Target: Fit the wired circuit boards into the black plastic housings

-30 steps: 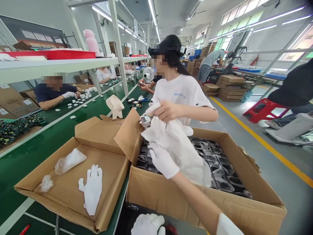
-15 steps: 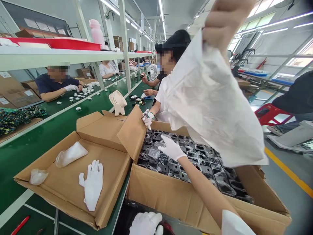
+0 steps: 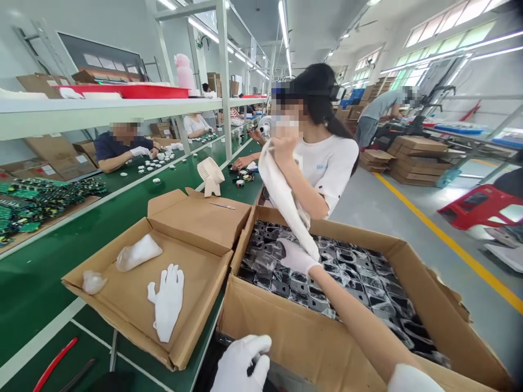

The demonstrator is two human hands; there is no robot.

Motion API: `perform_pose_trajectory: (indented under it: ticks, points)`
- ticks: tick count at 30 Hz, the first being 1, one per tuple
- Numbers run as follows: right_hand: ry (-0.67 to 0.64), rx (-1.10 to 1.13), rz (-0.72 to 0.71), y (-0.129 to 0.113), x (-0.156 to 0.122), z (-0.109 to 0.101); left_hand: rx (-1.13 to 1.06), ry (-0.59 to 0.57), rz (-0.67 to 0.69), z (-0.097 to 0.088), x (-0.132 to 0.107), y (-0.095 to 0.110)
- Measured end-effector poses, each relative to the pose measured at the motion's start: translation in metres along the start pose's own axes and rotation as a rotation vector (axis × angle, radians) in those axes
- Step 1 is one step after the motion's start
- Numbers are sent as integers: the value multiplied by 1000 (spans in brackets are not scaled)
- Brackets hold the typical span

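In the head view, my right hand [image 3: 300, 257], in a white glove, reaches into a large cardboard box [image 3: 294, 332] over rows of black plastic housings [image 3: 347, 261] in clear wrap. Its thumb and fingers are apart at the housings; whether they touch one I cannot tell. Part of a white sheet or bag [image 3: 286, 201], held up by a co-worker, hangs in front of this hand. My left hand [image 3: 243, 363], also white-gloved, is low in front of the box with loosely bent fingers. A gap shows between its thumb and fingers, and nothing is visible in it.
A shallow cardboard tray [image 3: 131, 321] on the left holds a white glove [image 3: 166, 305] and crumpled white pieces. A co-worker [image 3: 327, 152] stands behind the box. Beyond are a beige fan-like part [image 3: 210, 175], green circuit boards [image 3: 49, 201] and a shelf [image 3: 122, 111].
The co-worker's hand with the white sheet has moved down and away from me. My view has shifted, and my left hand's fingers are more apart. My right hand remains over the housings.
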State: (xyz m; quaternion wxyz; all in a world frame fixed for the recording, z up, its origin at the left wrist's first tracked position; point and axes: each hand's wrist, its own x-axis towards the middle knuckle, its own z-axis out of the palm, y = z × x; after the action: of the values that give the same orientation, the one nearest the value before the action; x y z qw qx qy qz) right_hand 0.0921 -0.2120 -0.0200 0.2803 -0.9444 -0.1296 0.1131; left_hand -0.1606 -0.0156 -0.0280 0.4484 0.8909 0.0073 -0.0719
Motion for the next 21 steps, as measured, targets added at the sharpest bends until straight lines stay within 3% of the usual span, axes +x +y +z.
perform_pose_trajectory:
  ticks: [5,9,11,13,15,18,21]
  points:
    - [27,167,-187,-12,-56,-20,-411,101,-111,-6,38,21]
    - [-1,400,-222,-39,-112,1,-663,82,-2,8,64,38]
    - [-10,311,-228,-51,-133,16,-728,93,31,18,66,38]
    - [-114,256,-264,-58,-142,22,-773,173,-1,26,58,29]
    - [-183,221,-238,-59,-135,19,-882,255,-78,29,43,17]
    - [-55,-5,-110,-53,-96,6,-1136,280,-196,24,12,1]
    - [-21,-155,-94,-52,-51,6,-1271,344,-265,13,-23,-7]
